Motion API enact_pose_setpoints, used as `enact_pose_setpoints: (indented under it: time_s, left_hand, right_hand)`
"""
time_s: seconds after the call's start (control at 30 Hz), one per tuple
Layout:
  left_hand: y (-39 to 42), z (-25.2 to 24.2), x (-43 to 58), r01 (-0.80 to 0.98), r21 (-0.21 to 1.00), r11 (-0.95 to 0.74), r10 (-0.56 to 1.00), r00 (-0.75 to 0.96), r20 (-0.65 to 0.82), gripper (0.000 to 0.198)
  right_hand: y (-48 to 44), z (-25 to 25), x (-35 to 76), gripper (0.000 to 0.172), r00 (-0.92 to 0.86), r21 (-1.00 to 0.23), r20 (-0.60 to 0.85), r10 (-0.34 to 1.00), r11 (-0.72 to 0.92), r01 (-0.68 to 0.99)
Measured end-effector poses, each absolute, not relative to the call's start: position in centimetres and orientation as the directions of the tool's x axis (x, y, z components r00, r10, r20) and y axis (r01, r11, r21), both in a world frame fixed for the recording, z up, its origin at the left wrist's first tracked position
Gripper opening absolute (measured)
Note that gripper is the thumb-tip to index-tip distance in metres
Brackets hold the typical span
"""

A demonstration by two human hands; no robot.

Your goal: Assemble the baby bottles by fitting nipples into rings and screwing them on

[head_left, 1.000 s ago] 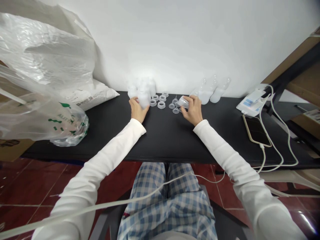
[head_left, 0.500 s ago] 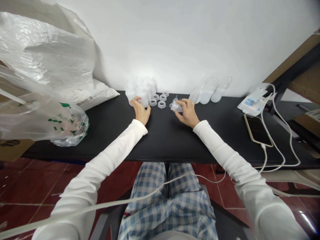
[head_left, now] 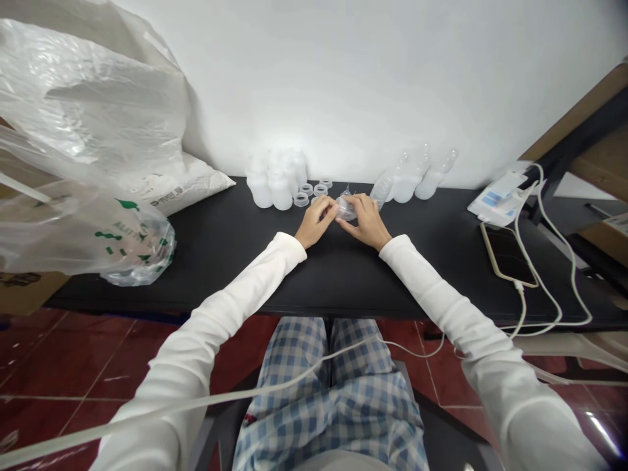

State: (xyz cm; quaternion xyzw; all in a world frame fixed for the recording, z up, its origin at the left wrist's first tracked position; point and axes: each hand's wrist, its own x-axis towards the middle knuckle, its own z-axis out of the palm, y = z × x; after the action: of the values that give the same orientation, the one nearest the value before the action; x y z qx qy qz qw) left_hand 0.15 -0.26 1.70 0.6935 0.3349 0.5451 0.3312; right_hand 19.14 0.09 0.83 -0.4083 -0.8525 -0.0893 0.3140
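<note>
My right hand (head_left: 367, 221) is closed on a clear plastic cap (head_left: 347, 208) above the black table. Its fingertips nearly meet those of my left hand (head_left: 316, 220), whose fingers are pinched together at the cap's left side; whatever they grip is too small to make out. Behind my left hand lie several translucent rings (head_left: 301, 199). A cluster of white bottles (head_left: 280, 190) stands farther left by the wall. Beyond my right hand are several bottles with clear domed tops (head_left: 405, 186), one of them partly hidden by my fingers.
On the black table (head_left: 230, 268), a large plastic bag (head_left: 112, 118) and a printed clear bag (head_left: 137, 252) fill the left. At right lie a phone (head_left: 507, 254), a white-blue packet (head_left: 498, 199) and white cables (head_left: 552, 294).
My left hand has left the white bottles and moved right to the clear cap, its fingers now pinched. My right hand has stayed nearly in place.
</note>
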Motion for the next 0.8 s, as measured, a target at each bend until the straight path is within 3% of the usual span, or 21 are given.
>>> enact_pose_setpoints:
  time_s: [0.33, 0.5, 0.67, 0.8]
  left_hand:
    - [0.4, 0.7, 0.5, -0.110, 0.925, -0.363, 0.917, 0.132, 0.376, 0.046]
    - [0.5, 0.5, 0.2, -0.177, 0.944, -0.279, 0.946, 0.121, 0.302, 0.044]
    - [0.5, 0.4, 0.1, -0.190, 0.959, -0.211, 0.968, 0.097, 0.232, 0.042]
    - [0.6, 0.4, 0.2, -0.217, 0.964, -0.151, 0.980, 0.098, 0.175, 0.040]
  right_hand:
    - [0.7, 0.1, 19.1, 0.055, -0.502, -0.132, 0.571, 0.650, 0.676, 0.725]
    - [0.2, 0.5, 18.7, 0.056, -0.577, -0.017, 0.538, 0.614, 0.693, 0.721]
    - [0.3, 0.6, 18.8, 0.037, -0.667, 0.121, 0.513, 0.541, 0.723, 0.680]
    - [0.2, 0.8, 19.2, 0.047, -0.726, 0.200, 0.472, 0.500, 0.741, 0.641]
